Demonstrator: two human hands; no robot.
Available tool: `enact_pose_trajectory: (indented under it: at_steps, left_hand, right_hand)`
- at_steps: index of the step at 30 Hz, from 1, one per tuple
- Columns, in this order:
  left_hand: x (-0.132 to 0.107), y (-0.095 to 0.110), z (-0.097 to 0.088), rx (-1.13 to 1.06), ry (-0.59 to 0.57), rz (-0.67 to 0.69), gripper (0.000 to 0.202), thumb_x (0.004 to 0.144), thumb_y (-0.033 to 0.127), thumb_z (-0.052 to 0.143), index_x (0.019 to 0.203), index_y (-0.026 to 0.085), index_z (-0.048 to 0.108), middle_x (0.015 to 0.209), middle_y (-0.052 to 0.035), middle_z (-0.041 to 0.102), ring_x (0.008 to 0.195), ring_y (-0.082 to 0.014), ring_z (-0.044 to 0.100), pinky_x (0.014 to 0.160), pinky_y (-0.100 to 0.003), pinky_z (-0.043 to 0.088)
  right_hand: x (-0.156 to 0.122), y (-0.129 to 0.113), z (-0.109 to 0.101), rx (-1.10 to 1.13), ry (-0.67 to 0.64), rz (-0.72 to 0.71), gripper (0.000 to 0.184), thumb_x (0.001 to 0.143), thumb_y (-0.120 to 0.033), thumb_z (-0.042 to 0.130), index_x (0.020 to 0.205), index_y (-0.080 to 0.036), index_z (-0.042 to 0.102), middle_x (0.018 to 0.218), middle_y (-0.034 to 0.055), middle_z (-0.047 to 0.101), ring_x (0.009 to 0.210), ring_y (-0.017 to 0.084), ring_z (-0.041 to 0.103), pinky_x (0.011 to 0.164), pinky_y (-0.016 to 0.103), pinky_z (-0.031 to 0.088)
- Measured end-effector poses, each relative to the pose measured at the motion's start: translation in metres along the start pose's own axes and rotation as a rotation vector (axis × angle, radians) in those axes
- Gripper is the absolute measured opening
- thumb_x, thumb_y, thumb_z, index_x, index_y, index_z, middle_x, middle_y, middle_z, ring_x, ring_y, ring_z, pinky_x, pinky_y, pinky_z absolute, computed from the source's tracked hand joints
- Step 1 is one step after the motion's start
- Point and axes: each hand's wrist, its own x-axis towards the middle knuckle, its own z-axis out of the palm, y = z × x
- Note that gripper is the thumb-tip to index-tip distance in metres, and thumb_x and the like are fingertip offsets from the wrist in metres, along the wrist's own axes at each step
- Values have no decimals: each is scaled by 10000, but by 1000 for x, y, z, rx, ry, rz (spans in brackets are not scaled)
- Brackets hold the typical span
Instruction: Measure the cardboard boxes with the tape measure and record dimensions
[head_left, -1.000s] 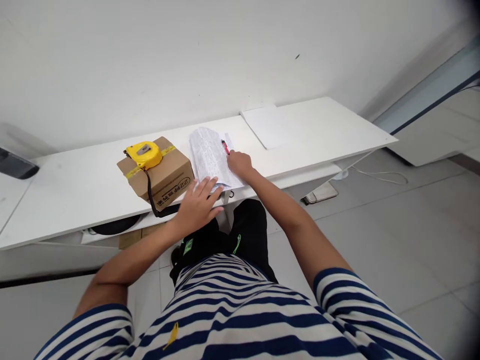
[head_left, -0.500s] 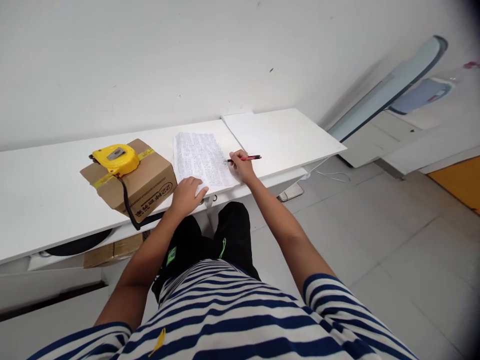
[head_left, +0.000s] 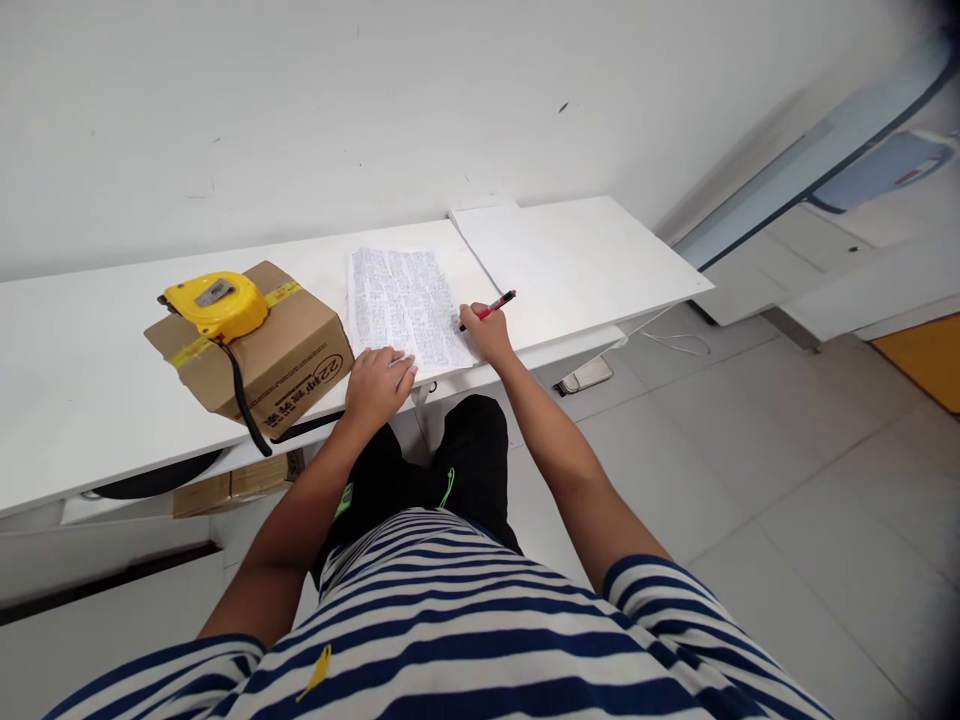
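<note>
The right hand (head_left: 489, 333) has its fingers closed around a red pen (head_left: 491, 306), whose tip rests on the right edge of a written sheet (head_left: 401, 305) lying on the white bench (head_left: 90, 360). The left hand (head_left: 377, 382) lies flat on the sheet's near corner, fingers loosely spread and holding nothing. Just left of those fingers stands a cardboard box (head_left: 262, 350) with a yellow tape measure (head_left: 214, 302) on top. Beyond the pen lies a blank white sheet (head_left: 570, 255).

One box (head_left: 259, 350), one tape measure (head_left: 216, 303), one written sheet (head_left: 405, 305), one pen (head_left: 491, 306), one blank board (head_left: 570, 255), two hands.
</note>
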Motion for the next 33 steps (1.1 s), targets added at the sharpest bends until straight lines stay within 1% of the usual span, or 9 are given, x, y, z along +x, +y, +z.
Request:
enact_pose_trajectory:
  at_steps: [4,11,14,16,19,22,25,29,33]
  left_hand:
    - [0,1,1,-5,0,-9,431,1064,373,431,1229,200,790,1220,-139,751,1160,-317,664,1100,-511,449]
    - [0,1,1,4,11,-5,409,1062,370,445,1222,220,790,1229,-124,757,1158,-314,663,1091,-512,454]
    - [-1,0,1,11,10,0,417,1063,361,445,1241,203,788,1238,-129,753,1163,-317,662,1091,-507,456]
    - [-1,0,2,15,14,10,424,1065,356,443,1255,190,784,1241,-134,750,1165,-318,662,1096,-507,454]
    - [-1,-2,4,10,29,23,417,1065,359,446,1246,194,784,1228,-134,747,1157,-312,661,1094,-513,452]
    - [-1,-5,7,-3,42,29,399,1065,363,454,1224,210,787,1213,-129,746,1135,-303,662,1062,-510,468]
    - [-1,-6,7,-2,50,35,395,1066,357,456,1219,212,790,1207,-125,749,1116,-300,667,1050,-506,476]
    - [-1,-5,6,5,50,47,404,1068,357,448,1224,207,789,1204,-127,754,1111,-305,668,1041,-509,480]
    - [-1,-4,5,14,50,48,411,1068,358,450,1229,197,793,1202,-132,757,1115,-310,671,1037,-509,484]
  right_hand:
    - [1,1,0,35,-31,1,355,885,-371,519,576,-265,379,647,5,564,739,179,541,756,322,466]
    - [-2,2,0,66,5,-4,371,903,-366,527,589,-269,356,623,-14,497,726,177,512,743,324,448]
    - [-4,3,1,73,59,0,394,925,-373,519,588,-266,342,630,-17,488,710,167,493,738,318,437]
    - [-4,5,1,87,72,2,396,919,-365,527,578,-261,356,631,-19,488,702,160,485,737,314,429]
    - [-2,6,1,114,34,-1,373,889,-344,550,560,-254,398,615,-20,504,701,159,487,729,312,420]
    - [-1,6,1,149,18,-13,371,875,-361,564,547,-249,435,603,-18,531,699,162,495,719,314,414]
    - [-1,6,1,168,43,-24,385,869,-367,570,532,-250,427,583,-24,524,682,158,488,713,315,406]
    - [-1,7,0,196,32,-37,392,862,-351,576,522,-252,409,568,-30,501,670,151,476,714,313,404]
    - [-1,10,1,208,87,-45,409,894,-376,567,539,-249,409,582,-32,491,664,145,461,723,314,400]
